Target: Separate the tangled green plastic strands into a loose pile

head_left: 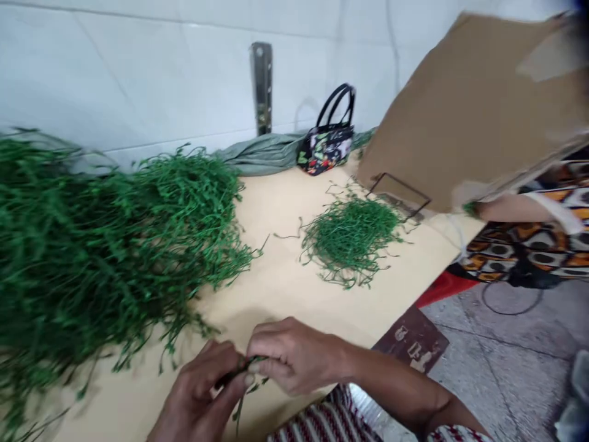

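My left hand [207,393] and my right hand [299,356] meet at the table's near edge, fingertips almost touching. Both are closed on thin green stems [257,362] with small buds, and a few stem ends hang below the fingers. A large heap of green stems [115,239] covers the left side of the pale table [271,282]. Beyond my right hand lies a smaller pile of green stems [354,233].
A flowered handbag [326,147] stands by the tiled wall beside a grey-green cloth [267,153]. A big cardboard box [460,110] tilts at the right, with a thin metal frame before it. Another person's arm [515,209] reaches in beside the box.
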Motion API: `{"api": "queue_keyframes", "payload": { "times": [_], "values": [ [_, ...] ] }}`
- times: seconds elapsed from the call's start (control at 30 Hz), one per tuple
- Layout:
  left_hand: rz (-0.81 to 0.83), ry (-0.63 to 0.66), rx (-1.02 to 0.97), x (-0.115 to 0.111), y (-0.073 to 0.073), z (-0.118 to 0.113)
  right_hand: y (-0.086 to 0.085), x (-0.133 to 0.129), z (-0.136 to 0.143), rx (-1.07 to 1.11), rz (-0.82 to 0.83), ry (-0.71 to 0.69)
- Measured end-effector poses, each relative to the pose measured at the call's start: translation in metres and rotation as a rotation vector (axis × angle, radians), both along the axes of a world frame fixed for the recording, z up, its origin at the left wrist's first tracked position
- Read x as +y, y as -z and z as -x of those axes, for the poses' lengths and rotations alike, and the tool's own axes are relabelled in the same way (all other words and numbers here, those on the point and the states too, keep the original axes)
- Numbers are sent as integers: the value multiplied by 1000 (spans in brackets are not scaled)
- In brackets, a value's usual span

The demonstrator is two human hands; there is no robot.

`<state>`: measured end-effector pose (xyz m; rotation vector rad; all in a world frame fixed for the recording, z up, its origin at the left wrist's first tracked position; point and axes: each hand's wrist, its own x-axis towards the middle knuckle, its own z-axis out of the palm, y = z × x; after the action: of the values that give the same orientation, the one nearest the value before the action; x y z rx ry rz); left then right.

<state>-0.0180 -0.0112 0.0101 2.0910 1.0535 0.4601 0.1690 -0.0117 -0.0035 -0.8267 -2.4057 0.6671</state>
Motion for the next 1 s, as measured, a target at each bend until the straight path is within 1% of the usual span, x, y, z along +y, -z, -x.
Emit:
{"api": "queue_keyframes", "payload": {
  "times": [0.1,0.17,0.3,0.37,0.47,0.57,0.63,0.7,0.77,0.83,0.9,1.0],
  "values": [
    [9,43,19,-3,-9,-5,-3,1,-5,18,63,-51],
    [5,26,53,-5,-12,-7,-3,2,-5,25,108,-74],
    [-40,0,166,-10,-12,-6,0,4,-3,13,217,-90],
    [-67,30,195,-12,-12,-3,1,4,-2,10,261,-104],
    [-81,95,181,-13,-11,1,1,1,1,37,292,-133],
    [-97,96,126,-13,-9,2,1,-2,3,45,290,-128],
    [-78,112,58,-12,-7,2,2,-2,2,58,319,-148],
    [-15,166,-53,-10,-5,1,5,-1,1,111,405,-216],
    [59,220,-187,-10,-4,0,9,0,1,187,528,-312],
    [109,245,-291,-10,-3,0,12,2,1,246,645,-381],
    [138,248,-344,-9,-3,1,12,3,1,290,732,-430],
    [170,204,-404,-8,-3,5,8,3,-2,350,831,-571]
  ]
}}
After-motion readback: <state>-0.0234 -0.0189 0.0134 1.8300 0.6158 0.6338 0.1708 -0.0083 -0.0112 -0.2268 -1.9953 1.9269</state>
